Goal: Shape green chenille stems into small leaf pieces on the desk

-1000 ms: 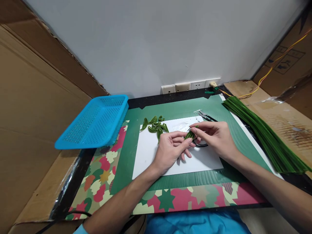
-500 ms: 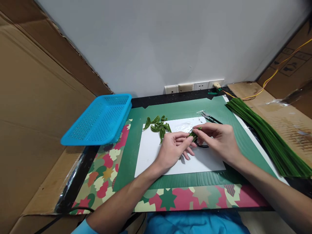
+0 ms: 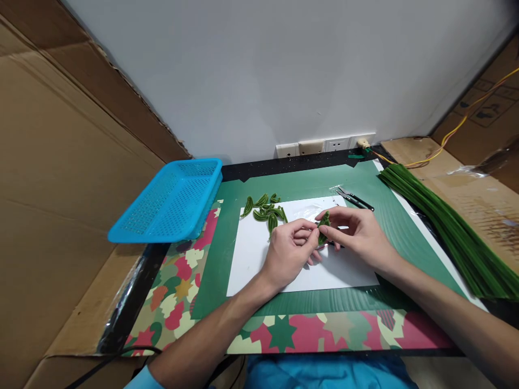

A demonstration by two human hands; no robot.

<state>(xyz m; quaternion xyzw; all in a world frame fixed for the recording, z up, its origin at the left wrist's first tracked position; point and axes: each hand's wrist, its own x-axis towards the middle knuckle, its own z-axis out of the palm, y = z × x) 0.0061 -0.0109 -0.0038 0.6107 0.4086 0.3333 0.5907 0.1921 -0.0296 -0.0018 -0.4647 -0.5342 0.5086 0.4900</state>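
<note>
Between my two hands is a small leaf shape bent from green pipe cleaner (image 3: 325, 229), held tip up above a white sheet (image 3: 251, 270). My left hand (image 3: 290, 248) pinches its left edge between thumb and fingers. On the other side, my right hand (image 3: 360, 232) grips it with thumb and forefinger. Several finished-looking pipe cleaner leaves (image 3: 265, 209) lie in a loose group at the sheet's far left corner. Something dark and thin lies under my right fingers, mostly hidden. Small black-handled snips (image 3: 357, 200) rest beyond my right hand.
A blue plastic basket (image 3: 162, 200) stands at the left. Along the right lies a bundle of long green pipe cleaners (image 3: 441, 227). The green mat (image 3: 214, 259) covers patterned paper (image 3: 174, 292). Wall sockets (image 3: 336, 144) with a plugged-in yellow cable are at the back.
The pipe cleaner leaf has turned more upright, and its face shows more between my fingers. My right hand has shifted slightly left, leaving the snips' handles in view.
</note>
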